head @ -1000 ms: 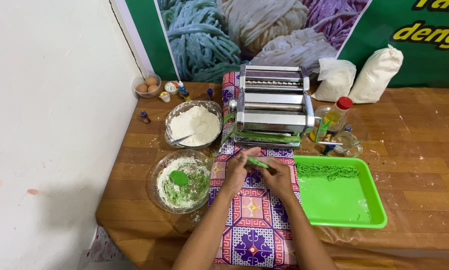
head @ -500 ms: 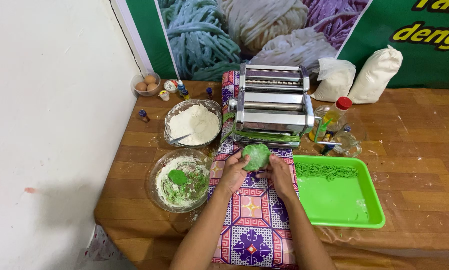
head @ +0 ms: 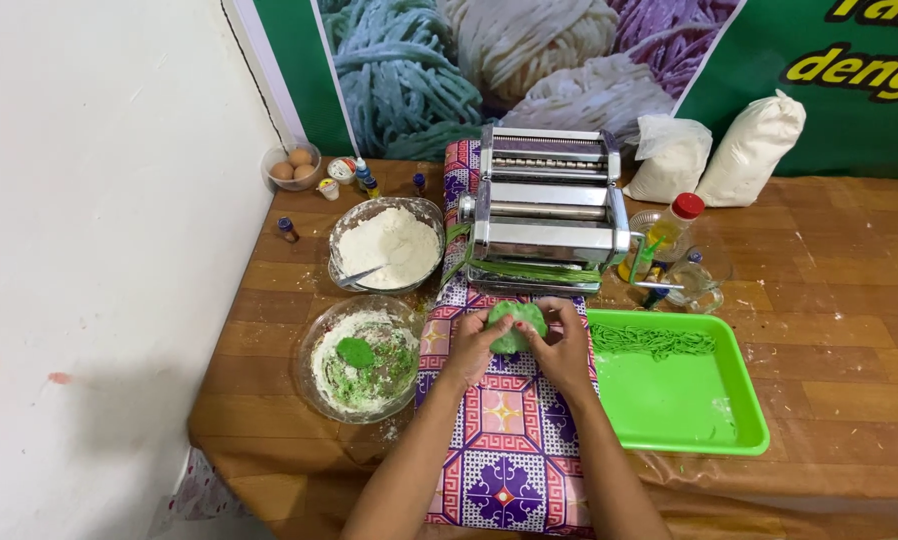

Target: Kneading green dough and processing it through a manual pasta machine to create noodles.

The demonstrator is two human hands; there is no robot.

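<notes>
While both hands, left hand [head: 472, 347] and right hand [head: 561, 345], are clamping the green dough [head: 516, 322] just before the pasta machine [head: 546, 208], it is looking soft, light, best cradled at its edges.

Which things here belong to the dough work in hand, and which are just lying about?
In use:
- green dough piece, held between left hand and right hand
- pasta machine
- green tray with cut noodles
- flour bowl
- bowl of floured green dough

Lying about:
- egg bowl
- two white sacks
- red-capped bottle
</notes>
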